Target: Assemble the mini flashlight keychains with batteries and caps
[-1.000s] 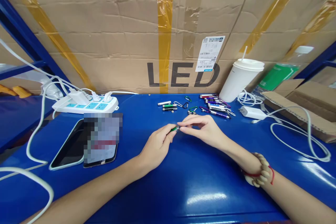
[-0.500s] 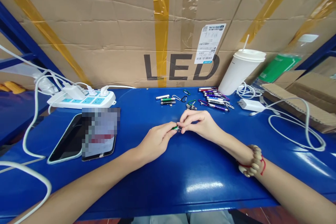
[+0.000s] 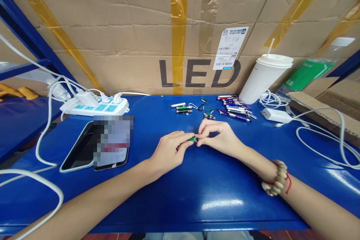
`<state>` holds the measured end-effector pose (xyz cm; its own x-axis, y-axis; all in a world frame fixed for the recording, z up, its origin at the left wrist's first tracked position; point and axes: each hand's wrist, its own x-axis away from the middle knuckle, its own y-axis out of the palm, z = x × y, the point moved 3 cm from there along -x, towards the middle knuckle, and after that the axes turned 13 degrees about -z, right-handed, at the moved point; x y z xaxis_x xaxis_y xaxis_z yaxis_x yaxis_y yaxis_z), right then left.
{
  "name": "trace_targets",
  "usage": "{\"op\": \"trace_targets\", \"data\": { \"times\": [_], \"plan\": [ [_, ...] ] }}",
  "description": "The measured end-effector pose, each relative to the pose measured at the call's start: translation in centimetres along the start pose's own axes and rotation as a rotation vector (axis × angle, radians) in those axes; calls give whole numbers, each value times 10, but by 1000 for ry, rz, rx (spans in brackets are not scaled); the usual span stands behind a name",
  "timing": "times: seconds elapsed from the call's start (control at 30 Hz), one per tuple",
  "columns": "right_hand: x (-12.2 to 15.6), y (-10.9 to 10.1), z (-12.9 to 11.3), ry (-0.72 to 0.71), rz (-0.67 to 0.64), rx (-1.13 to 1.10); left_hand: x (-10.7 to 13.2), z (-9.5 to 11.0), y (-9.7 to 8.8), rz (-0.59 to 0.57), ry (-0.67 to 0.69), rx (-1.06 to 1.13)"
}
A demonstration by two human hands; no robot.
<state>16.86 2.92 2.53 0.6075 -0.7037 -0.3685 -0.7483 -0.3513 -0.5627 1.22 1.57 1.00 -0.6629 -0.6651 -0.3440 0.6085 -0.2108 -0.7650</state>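
Note:
My left hand (image 3: 170,149) pinches a small green flashlight (image 3: 191,139) between thumb and fingers, so most of its body is hidden. At its silver end, my right hand (image 3: 218,137) is closed, thumb and index fingertips meeting on the metal tip. Whether a separate small part sits in those fingertips, I cannot make out. Just beyond the hands lie silver, green and black flashlight tubes (image 3: 183,110), with green and black carabiners (image 3: 209,111) and small metal parts (image 3: 209,117) beside them. A pile of colourful flashlights (image 3: 235,108), mostly purple, lies farther right.
A taped cardboard box (image 3: 126,45) stands behind the blue table (image 3: 174,202). On the left are a power strip (image 3: 95,109), cables and two phones (image 3: 77,148). A white cup (image 3: 263,77), a green-labelled bottle (image 3: 308,73), a white charger (image 3: 277,115) and an open carton (image 3: 323,112) stand right.
The whole view has shifted slightly, so everything appears a little farther right. Both hands stay together at the green flashlight, with only a small change in finger position.

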Motion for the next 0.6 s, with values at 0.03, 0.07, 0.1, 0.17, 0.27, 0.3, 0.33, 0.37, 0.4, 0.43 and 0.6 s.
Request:
{"op": "trace_targets", "data": {
  "times": [0.03,0.07,0.1,0.17,0.27,0.3,0.33,0.37,0.4,0.43,0.6],
  "plan": [
    [0,1,-1,-11,12,9,0,0,0,15,4,4],
    [0,1,-2,-21,29,16,0,0,0,29,12,10],
    [0,2,-3,-31,51,19,0,0,0,46,25,15],
    [0,3,-5,-42,88,12,1,1,0,79,60,17],
    [0,4,-6,-19,103,-6,1,2,0,94,61,5],
    [0,4,-6,-4,100,-7,1,2,0,88,40,0],
    [0,4,-5,11,99,-3,1,2,0,78,16,-2],
    [-1,4,-5,25,100,5,1,2,-1,68,-9,-2],
    [-1,3,-4,36,102,14,0,1,-1,60,-32,0],
    [-1,3,-3,42,106,25,0,1,-1,54,-53,6],
    [0,2,-3,32,126,79,0,-1,-1,9,-173,74]
  ]
}}
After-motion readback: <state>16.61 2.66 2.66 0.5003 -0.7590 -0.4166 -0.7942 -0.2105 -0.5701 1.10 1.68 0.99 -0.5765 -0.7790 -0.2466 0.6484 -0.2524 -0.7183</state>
